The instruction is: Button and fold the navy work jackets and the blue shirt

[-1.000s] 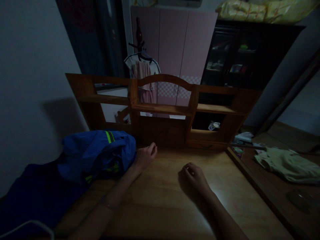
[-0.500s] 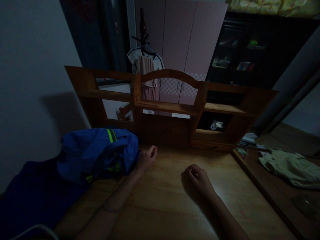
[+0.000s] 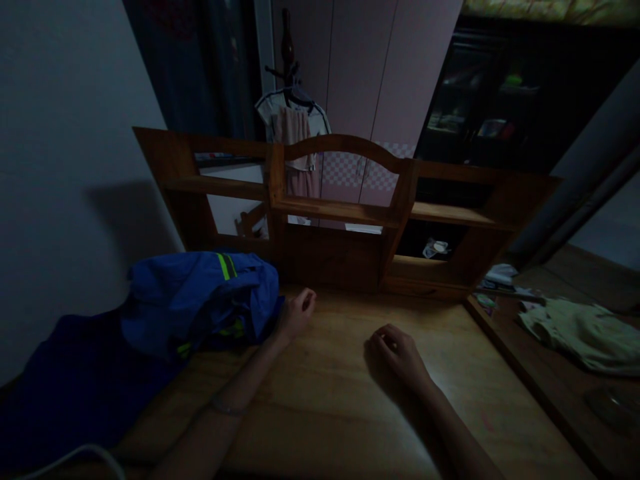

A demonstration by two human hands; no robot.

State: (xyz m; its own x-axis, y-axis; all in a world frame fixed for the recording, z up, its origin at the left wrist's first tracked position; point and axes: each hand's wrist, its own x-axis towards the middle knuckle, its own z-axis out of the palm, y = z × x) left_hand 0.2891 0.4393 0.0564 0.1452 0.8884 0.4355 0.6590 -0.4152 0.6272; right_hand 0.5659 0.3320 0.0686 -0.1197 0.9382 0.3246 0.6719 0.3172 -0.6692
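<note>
My left hand (image 3: pixel 299 315) rests on the wooden tabletop (image 3: pixel 320 400) with its fingers curled in loosely, and nothing shows in it. Just to its left lies a crumpled blue jacket (image 3: pixel 175 293) with yellow-green and grey stripes. My right hand (image 3: pixel 401 353) lies on the same wood farther right, its fingers bent inward in a loose fist. No object can be seen in that hand either. Both forearms reach in from the bottom of the view, and a thin bracelet (image 3: pixel 227 408) circles the left one. The light is dim.
A wooden shelf unit (image 3: pixel 340 212) stands along the table's back edge. Dark blue cloth (image 3: pixel 75 387) covers the left side, with a white cable (image 3: pixel 95 450) at the lower left. Beyond a raised edge on the right lies pale cloth (image 3: pixel 585 333). A wall (image 3: pixel 60 167) bounds the left.
The whole view has shifted very slightly. Both hands keep their places on the table and their curled shape.
</note>
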